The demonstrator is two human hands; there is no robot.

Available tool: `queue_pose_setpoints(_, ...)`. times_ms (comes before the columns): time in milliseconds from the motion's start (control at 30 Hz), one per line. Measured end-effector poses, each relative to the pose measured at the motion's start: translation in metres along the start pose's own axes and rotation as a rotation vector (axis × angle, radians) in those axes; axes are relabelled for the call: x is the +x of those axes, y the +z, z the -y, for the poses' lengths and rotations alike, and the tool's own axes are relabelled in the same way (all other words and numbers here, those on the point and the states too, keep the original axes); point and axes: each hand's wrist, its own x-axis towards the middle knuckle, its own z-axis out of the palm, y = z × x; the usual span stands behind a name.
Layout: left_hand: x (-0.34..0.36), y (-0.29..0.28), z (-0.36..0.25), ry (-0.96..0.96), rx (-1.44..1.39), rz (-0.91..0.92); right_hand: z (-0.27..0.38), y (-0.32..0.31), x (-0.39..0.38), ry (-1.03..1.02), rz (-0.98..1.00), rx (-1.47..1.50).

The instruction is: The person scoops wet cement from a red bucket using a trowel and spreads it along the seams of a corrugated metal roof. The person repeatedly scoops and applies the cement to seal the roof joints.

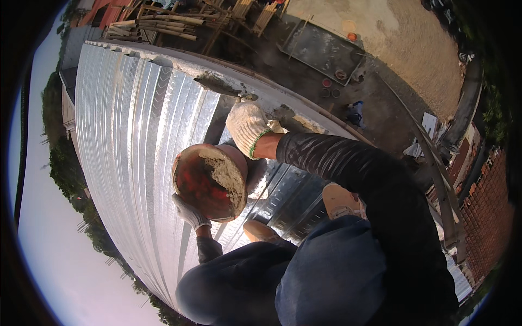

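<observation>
My left hand [190,212], in a pale knitted glove, grips the rim of a reddish bucket [241,157]. The bucket is tilted so that its mouth faces me, and grey mortar [223,174] clings inside along its right side. My right hand [247,126], in a cream knitted glove with a green cuff edge, is closed at the concrete ledge [179,61] beyond the bucket. What it holds is mostly hidden; a small grey tip shows past the fingers. Wet mortar [216,85] lies on the ledge just left of that hand, and another patch lies to its right.
I crouch on shiny ribbed metal decking [125,136], my shoes [340,201] on it. Beyond the ledge is a drop to a yard. Down there are bamboo poles [163,27], a dark mixing tray [321,51], several buckets and a person [355,113]. A brick wall [489,212] stands at right.
</observation>
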Motion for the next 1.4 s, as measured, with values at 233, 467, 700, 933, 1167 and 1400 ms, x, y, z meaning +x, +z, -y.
queue_pose_setpoints(233,-0.002,0.002,-0.003,-0.028,0.092,-0.014,-0.032,0.016,-0.055,-0.046,-0.170,0.003)
queue_pose_setpoints(467,0.008,-0.007,0.011,0.062,0.176,0.019,-0.070,-0.013,-0.078,0.064,-0.163,0.219)
queue_pose_setpoints(700,0.009,0.002,0.015,-0.012,-0.089,0.026,-0.064,-0.017,0.028,0.026,-0.192,0.204)
queue_pose_setpoints(933,0.009,-0.006,0.013,0.025,0.020,-0.013,-0.021,-0.013,0.065,-0.022,-0.179,0.256)
queue_pose_setpoints(1167,0.003,0.003,0.009,0.006,-0.059,-0.036,-0.041,0.001,0.010,-0.032,-0.137,0.163)
queue_pose_setpoints(1400,0.012,-0.006,0.017,0.016,0.018,0.006,-0.084,-0.006,-0.049,-0.020,-0.178,0.136)
